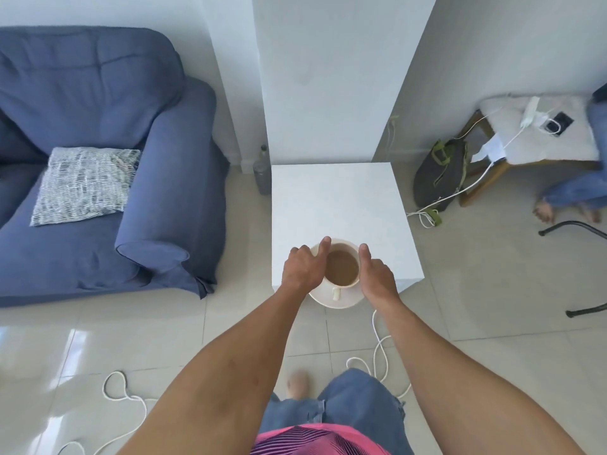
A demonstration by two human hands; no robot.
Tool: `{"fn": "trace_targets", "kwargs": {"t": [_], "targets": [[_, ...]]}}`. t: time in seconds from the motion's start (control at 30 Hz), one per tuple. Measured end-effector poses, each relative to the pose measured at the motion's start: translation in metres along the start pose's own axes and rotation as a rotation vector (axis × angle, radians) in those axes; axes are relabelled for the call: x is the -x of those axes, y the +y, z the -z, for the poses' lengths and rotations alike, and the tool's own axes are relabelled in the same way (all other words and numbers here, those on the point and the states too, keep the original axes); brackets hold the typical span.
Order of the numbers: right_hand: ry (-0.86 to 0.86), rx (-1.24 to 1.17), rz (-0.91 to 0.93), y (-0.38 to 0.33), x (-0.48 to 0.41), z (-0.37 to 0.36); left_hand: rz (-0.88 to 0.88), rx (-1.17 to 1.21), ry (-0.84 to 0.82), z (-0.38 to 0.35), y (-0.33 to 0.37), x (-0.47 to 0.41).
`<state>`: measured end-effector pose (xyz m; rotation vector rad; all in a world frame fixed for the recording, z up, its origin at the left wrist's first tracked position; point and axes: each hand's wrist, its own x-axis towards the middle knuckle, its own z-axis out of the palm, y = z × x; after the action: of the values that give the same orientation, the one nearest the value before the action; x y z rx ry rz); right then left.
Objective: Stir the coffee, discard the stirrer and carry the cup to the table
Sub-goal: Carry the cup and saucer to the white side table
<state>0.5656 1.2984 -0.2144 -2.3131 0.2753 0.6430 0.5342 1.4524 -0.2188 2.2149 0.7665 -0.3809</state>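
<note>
A white cup point(341, 266) full of light brown coffee stands on a white saucer point(338, 298), its handle toward me. My left hand point(303, 267) grips the saucer's left side, thumb laid along the cup's rim. My right hand point(377, 277) grips the saucer's right side, thumb up beside the cup. The saucer sits over the near edge of a square white table point(338, 198), partly overhanging it. No stirrer is in view.
A blue sofa point(131, 178) with a striped cushion point(82, 185) stands left of the table. A grey bottle point(262, 172) is at the table's far left corner. White cords point(377, 353) trail on the tiled floor. Right: a bag point(440, 178), a stool point(538, 133), another person's feet point(568, 208).
</note>
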Motion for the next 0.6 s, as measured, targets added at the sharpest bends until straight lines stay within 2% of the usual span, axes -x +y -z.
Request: {"fn": "trace_targets", "kwargs": {"t": [0.6], "targets": [[0.010, 0.040, 0.012, -0.037, -0.050, 0.020, 0.001, -0.027, 0.000, 0.015, 0.035, -0.052]]}}
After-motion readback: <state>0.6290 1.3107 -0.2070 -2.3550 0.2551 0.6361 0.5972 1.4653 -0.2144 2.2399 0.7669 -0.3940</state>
